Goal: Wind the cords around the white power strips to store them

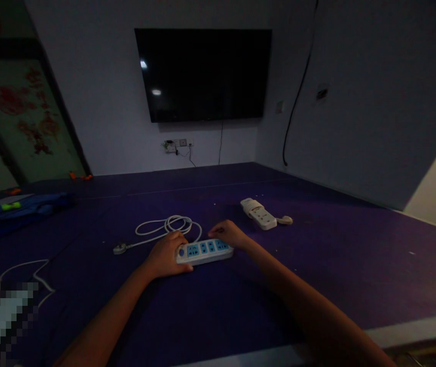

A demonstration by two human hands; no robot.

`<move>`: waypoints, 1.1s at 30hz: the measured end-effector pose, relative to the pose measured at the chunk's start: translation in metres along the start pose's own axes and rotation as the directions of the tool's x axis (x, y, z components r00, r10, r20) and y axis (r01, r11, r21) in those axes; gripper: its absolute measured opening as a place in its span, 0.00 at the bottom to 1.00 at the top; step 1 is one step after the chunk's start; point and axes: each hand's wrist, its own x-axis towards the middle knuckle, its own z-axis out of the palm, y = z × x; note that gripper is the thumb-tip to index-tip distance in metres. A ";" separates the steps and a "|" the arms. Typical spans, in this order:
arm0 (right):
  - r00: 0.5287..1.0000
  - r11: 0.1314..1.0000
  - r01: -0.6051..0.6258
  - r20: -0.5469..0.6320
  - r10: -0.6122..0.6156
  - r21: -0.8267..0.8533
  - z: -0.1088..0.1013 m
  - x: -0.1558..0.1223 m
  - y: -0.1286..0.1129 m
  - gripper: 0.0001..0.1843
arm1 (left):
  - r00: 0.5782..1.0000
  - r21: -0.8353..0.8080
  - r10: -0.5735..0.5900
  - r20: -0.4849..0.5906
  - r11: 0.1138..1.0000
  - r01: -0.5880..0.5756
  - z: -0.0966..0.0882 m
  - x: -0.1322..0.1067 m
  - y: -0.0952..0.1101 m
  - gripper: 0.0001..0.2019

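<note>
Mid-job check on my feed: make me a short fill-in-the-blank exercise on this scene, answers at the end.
1. The left hand grips a power strip whose socket panels are coloured ____.
2. In the image, the second strip lies to the ____ of the gripped one.
3. The plug lies toward the image's ____ side, seen from the left hand.
4. The television is mounted on the ____.

Missing words: blue; right; left; wall.

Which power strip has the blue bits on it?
The long white plastic strip gripped by the left hand; the other white plastic strip, farther right, shows no blue.
</note>
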 end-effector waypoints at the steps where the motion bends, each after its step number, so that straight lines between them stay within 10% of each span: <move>1: 1.000 0.998 0.028 -0.008 -0.028 -0.049 0.003 -0.001 -0.002 0.09 | 1.000 -0.007 0.008 0.003 1.000 -0.008 -0.001 0.001 -0.002 0.27; 17: 0.988 0.863 0.151 0.047 -0.147 -0.481 0.018 -0.012 -0.022 0.11 | 0.988 -0.120 -0.066 0.139 0.989 0.083 -0.007 0.000 -0.014 0.34; 25: 0.985 0.876 -0.039 -0.167 -0.047 -0.481 0.005 0.055 -0.071 0.15 | 0.970 -0.249 -0.230 0.077 0.938 0.242 -0.062 0.050 -0.022 0.29; 33: 0.992 0.860 -0.099 -0.122 0.043 -0.500 0.053 0.110 -0.066 0.17 | 0.791 -0.231 -0.597 -0.137 0.796 0.560 -0.099 0.081 -0.029 0.34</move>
